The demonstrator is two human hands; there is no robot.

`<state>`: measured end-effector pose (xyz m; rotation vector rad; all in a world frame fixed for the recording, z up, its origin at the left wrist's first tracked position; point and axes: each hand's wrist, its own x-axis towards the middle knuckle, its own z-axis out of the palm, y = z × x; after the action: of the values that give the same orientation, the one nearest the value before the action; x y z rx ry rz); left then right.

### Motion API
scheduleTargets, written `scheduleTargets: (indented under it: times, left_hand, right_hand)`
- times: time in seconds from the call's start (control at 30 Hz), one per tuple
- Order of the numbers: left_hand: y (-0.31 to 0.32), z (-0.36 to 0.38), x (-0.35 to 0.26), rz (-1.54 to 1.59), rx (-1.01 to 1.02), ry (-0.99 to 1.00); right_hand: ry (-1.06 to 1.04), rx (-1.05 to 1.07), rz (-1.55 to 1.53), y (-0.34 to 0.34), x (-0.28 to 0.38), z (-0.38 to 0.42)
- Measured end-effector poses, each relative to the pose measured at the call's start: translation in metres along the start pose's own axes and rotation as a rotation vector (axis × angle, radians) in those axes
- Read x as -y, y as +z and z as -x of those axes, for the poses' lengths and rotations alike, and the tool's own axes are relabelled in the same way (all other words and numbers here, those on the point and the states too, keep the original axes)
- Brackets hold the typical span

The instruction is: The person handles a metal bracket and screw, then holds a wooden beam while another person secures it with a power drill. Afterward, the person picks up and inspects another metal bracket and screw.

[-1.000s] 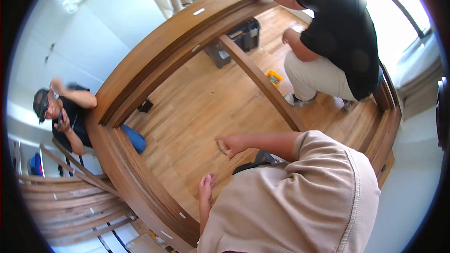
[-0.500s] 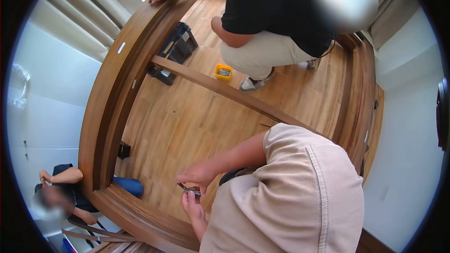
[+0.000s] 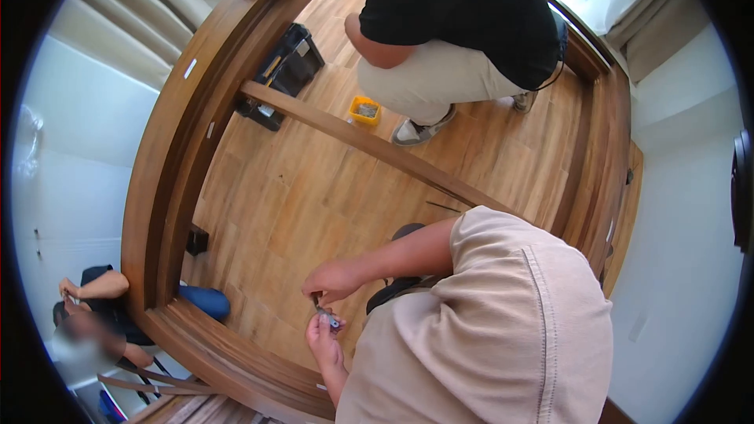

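Note:
Low in the view, my left hand (image 3: 323, 339) grips a small grey metal piece (image 3: 333, 320) between thumb and fingers. A bluish round end of the piece shows, but its exact kind is too small to make out. Just above, my right hand (image 3: 336, 279) reaches across from a beige sleeve (image 3: 542, 322), its fingers bent down and closed on a thin dark part at the upper end of the same piece. Both hands are above the wood floor (image 3: 267, 243), inside a large brown wooden frame (image 3: 149, 212).
A wooden crossbar (image 3: 369, 141) spans the frame. Beyond it are a yellow box of small metal parts (image 3: 365, 111), a black toolbox (image 3: 294, 59) and a crouching co-worker in black (image 3: 463, 16), one hand on the frame. Another person (image 3: 106, 286) sits outside, lower left.
The small metal piece has turned, and its bluish end now shows. My right hand has risen slightly. The surroundings have shifted a little left in view.

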<state>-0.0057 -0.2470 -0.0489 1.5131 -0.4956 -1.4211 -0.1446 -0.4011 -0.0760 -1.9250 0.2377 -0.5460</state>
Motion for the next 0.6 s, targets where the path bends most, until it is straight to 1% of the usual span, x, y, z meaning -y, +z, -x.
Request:
scheduleTargets:
  times: [0.07,0.1,0.17,0.2,0.23,0.27,0.3,0.37,0.4,0.43,0.47,0.5,0.57,0.6]
  left_hand:
    - [0.004,0.006,0.013,-0.105,-0.027,-0.003]
    - [0.009,0.008,0.02,-0.091,-0.054,-0.002]
    - [0.016,0.014,0.03,-0.258,-0.051,-0.016]
    - [0.019,0.018,0.037,-0.246,-0.097,-0.009]
    - [0.023,0.021,0.047,-0.279,-0.078,0.02]
    - [0.026,0.026,0.055,-0.317,-0.052,0.048]
    - [0.029,0.03,0.064,-0.312,-0.082,0.055]
    - [0.036,0.043,0.084,-0.414,-0.039,0.02]
    - [0.04,0.048,0.094,-0.402,-0.066,0.021]
    - [0.044,0.054,0.105,-0.472,-0.077,0.061]
    - [0.049,0.063,0.116,-0.536,-0.098,0.094]
    - [0.056,0.073,0.118,-0.575,-0.121,0.042]
    - [0.061,0.085,0.141,-0.702,-0.232,0.225]
    - [0.065,0.094,0.143,-0.727,-0.259,0.272]
  right_hand:
    - [0.025,0.035,0.033,0.004,-0.003,0.01]
    - [0.052,0.058,0.075,0.003,-0.003,0.017]
    - [0.029,0.103,0.087,0.007,-0.006,0.031]
    - [0.019,0.117,0.11,0.011,-0.008,0.038]
    - [-0.011,0.147,0.093,0.013,-0.005,0.045]
    - [0.064,0.18,0.13,0.014,-0.001,0.052]
    - [0.143,0.208,0.175,0.015,0.001,0.061]
    - [0.141,0.224,0.175,0.025,0.003,0.08]
    - [0.162,0.222,0.18,0.03,0.004,0.091]
    - [0.145,0.253,0.172,0.033,0.004,0.102]
    - [0.171,0.26,0.167,0.035,0.005,0.111]
    - [0.194,0.278,0.157,0.038,0.011,0.119]
    - [0.208,0.282,0.191,0.037,0.024,0.134]
    - [0.2,0.301,0.173,0.042,0.02,0.14]
